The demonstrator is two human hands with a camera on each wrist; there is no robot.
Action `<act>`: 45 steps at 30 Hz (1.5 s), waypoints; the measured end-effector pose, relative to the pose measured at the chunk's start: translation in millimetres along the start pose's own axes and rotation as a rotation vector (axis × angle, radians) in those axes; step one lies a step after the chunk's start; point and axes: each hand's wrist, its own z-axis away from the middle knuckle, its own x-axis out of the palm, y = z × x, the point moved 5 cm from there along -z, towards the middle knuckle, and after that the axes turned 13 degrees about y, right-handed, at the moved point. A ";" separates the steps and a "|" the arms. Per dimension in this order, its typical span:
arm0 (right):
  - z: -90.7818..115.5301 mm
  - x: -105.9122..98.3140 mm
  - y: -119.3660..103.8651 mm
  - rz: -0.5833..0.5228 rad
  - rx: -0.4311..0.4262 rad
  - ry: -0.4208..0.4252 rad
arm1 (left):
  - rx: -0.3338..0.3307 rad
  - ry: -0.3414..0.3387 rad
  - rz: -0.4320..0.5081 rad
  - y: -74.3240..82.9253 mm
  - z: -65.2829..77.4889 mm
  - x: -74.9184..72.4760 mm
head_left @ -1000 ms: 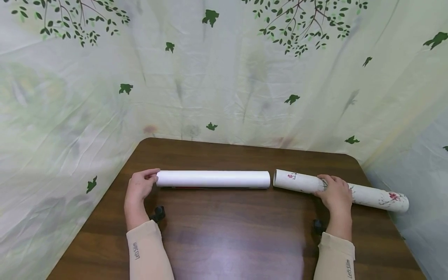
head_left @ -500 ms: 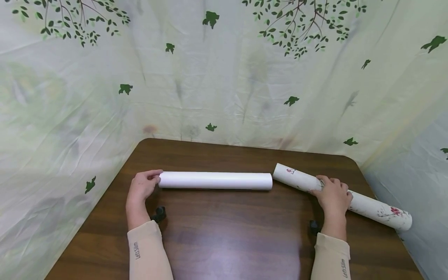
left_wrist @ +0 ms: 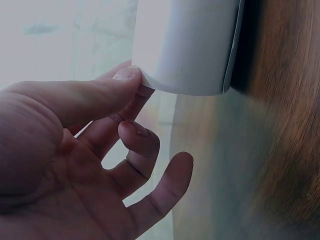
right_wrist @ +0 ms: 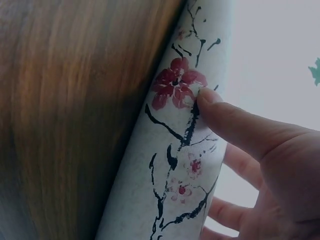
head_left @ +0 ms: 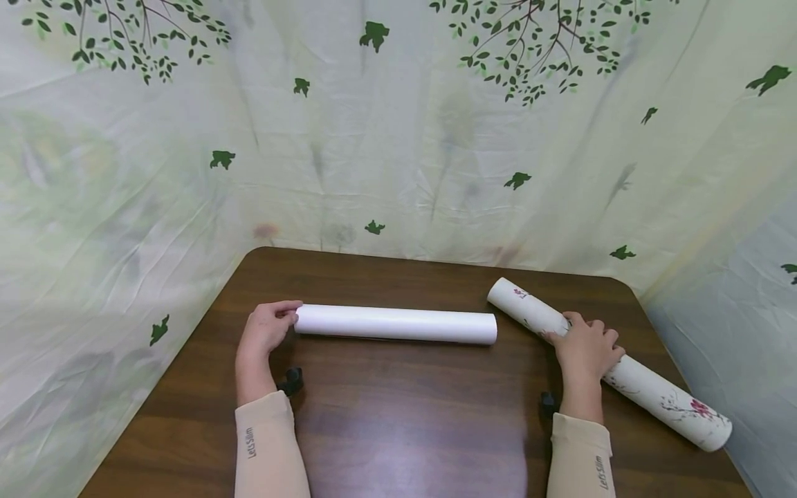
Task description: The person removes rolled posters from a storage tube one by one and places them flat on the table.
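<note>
A rolled sheet of white paper (head_left: 396,325) lies crosswise on the table. At its left end my left hand (head_left: 269,326) pinches the paper's edge between thumb and forefinger; the left wrist view shows the other fingers loosely bent below the roll (left_wrist: 185,45). To the right, a white cardboard tube with a red blossom print (head_left: 669,401) slants from back left to front right. Around its middle my right hand (head_left: 585,346) grips it from above. In the right wrist view the thumb presses beside a red flower on the tube (right_wrist: 165,130). The tube and the roll are apart.
Both things lie on a brown wooden table (head_left: 398,415). A pale curtain printed with leaves (head_left: 373,152) hangs behind and along the sides. The tube's near end reaches the table's right edge.
The blossom tube has turned clockwise in my right hand, its far end going back and its near end coming forward. The paper roll has shifted slightly right with my left hand.
</note>
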 end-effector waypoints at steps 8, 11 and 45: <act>0.4 -0.1 -0.1 -0.004 0.006 0.018 | 0.011 -0.008 -0.016 5.2 -0.8 5.5; -0.2 0.8 0.8 -0.008 0.005 0.023 | 0.024 -0.010 -0.021 8.2 -1.3 8.0; 5.3 -32.1 60.7 -0.011 0.076 -0.111 | 0.013 -0.046 -0.012 14.3 -1.6 18.5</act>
